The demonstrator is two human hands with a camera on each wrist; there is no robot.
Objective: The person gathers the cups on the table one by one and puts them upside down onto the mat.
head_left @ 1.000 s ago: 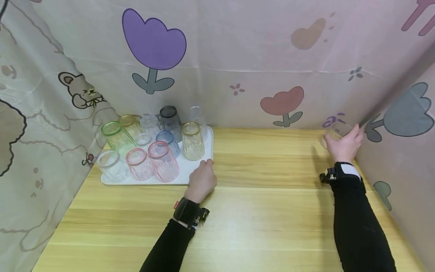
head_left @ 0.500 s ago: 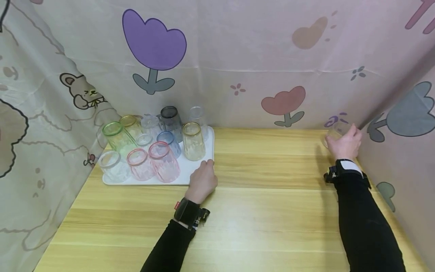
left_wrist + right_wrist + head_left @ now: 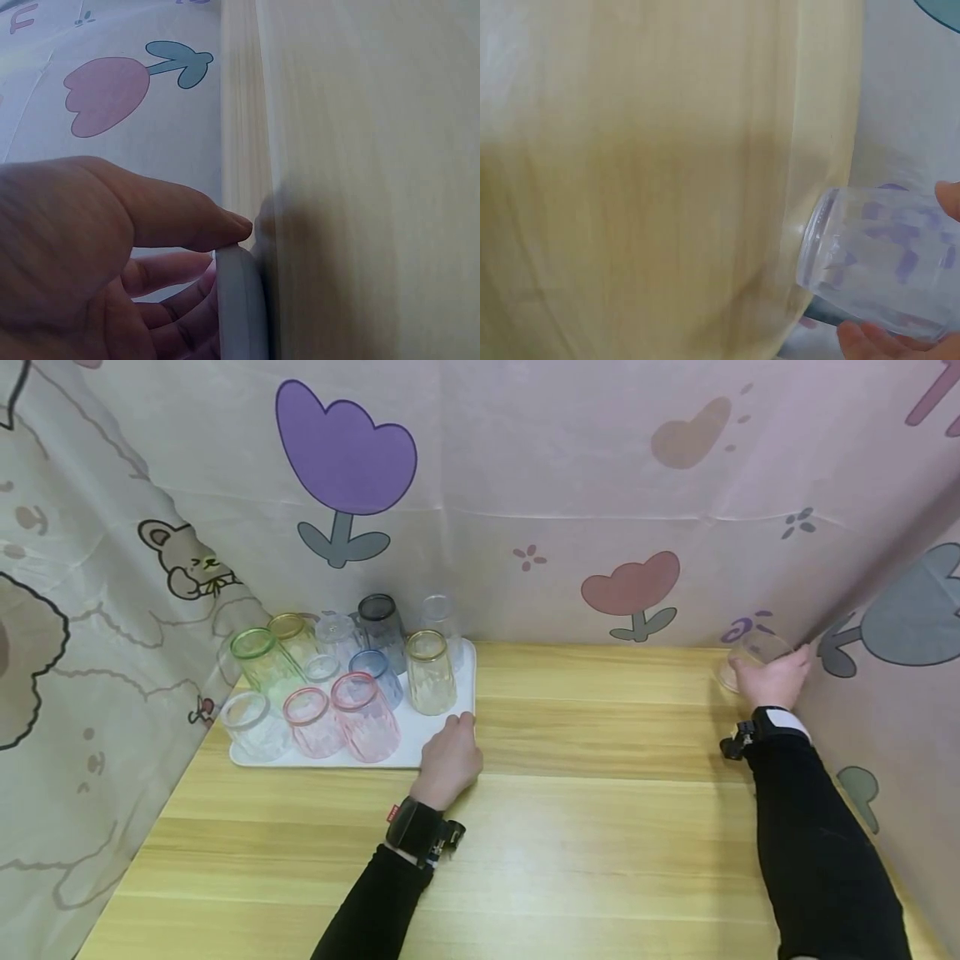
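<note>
In the head view a white tray [image 3: 412, 747] lies at the back left, crowded with clear and tinted glasses. My left hand [image 3: 448, 760] grips the tray's right edge near the front corner. The left wrist view shows the thumb [image 3: 202, 221] on one side of the tray edge [image 3: 241, 307] and curled fingers on the other. At the far right corner of the table my right hand [image 3: 772, 681] holds a clear drinking glass [image 3: 885, 259] between thumb and fingers. In the head view the hand hides part of this glass.
On the tray stand a yellow-tinted glass [image 3: 431, 681], a pink glass [image 3: 367, 727], a green glass [image 3: 266, 664], a dark grey glass [image 3: 384, 631] and several others. A patterned curtain [image 3: 510, 460] borders the wooden table [image 3: 585, 827] at the back and sides.
My right hand and the glass have shifted very slightly to the right, partly through a small turn of the head view. The left hand stays on the tray edge.
</note>
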